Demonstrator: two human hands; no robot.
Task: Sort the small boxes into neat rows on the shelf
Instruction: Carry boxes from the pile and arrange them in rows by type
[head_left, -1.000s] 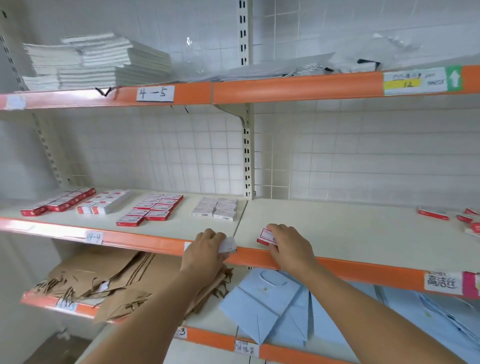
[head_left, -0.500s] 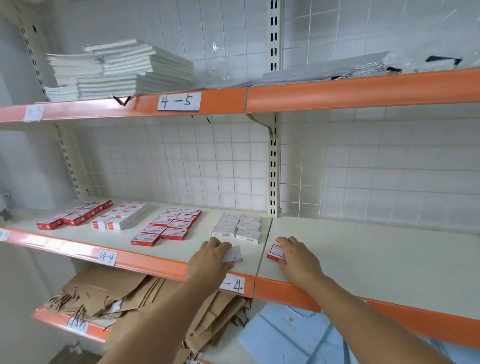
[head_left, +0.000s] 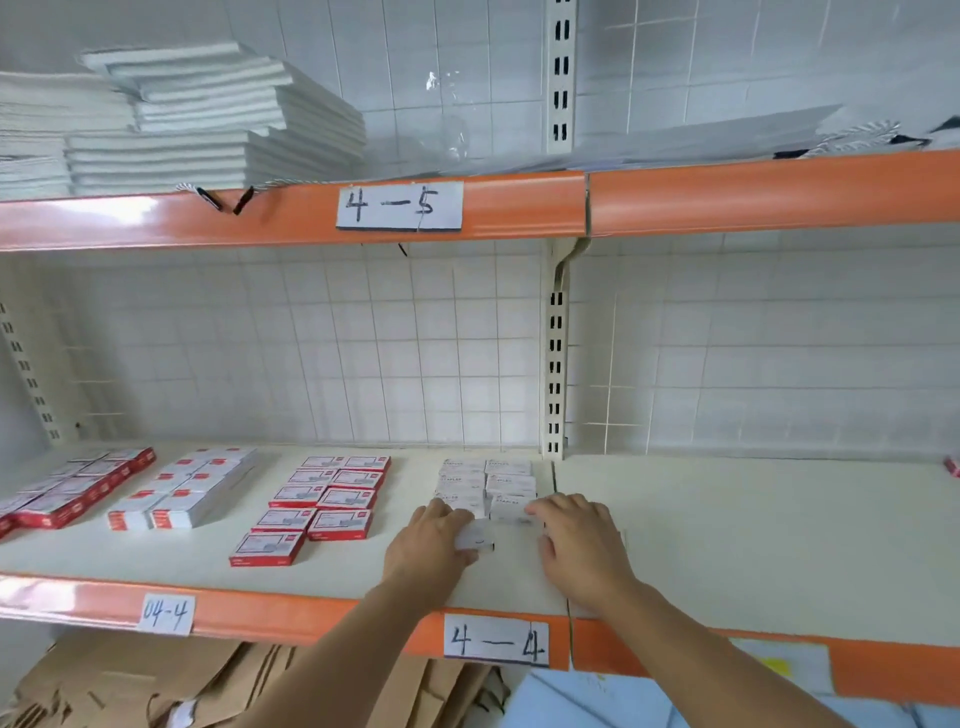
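The setting was a tiled storeroom wall carrying orange-edged shelving; the working shelf (head_left: 363, 561) bore a handwritten "4-4" label (head_left: 496, 640) on its front lip, and that label served as the reference for all positions below.

Since the preceding second both hands had left the front edge of the shelf and had come inward to the white box block (head_left: 485, 486), a two-column stack lying directly behind the label; the view had also swung left and closer.

The left hand (head_left: 428, 545) held a small white box (head_left: 475, 538) pinched between thumb and fingers, just behind and slightly left of the label, with the box touching or nearly touching the front of the left column. The right hand (head_left: 576, 540) lay behind and right of the label, fingers curled against the front of the right column; the red-and-white box it had covered earlier could not be seen, and whether it gripped anything could not be told.

Judgement: the white box was being seated as the next front item of the left column, so that row was close to completion; alignment remained to be confirmed.

Further left of the label stood the red box rows (head_left: 322, 506), with one red box (head_left: 267, 548) projecting forward alone; two more groups lay at far left (head_left: 78, 488).
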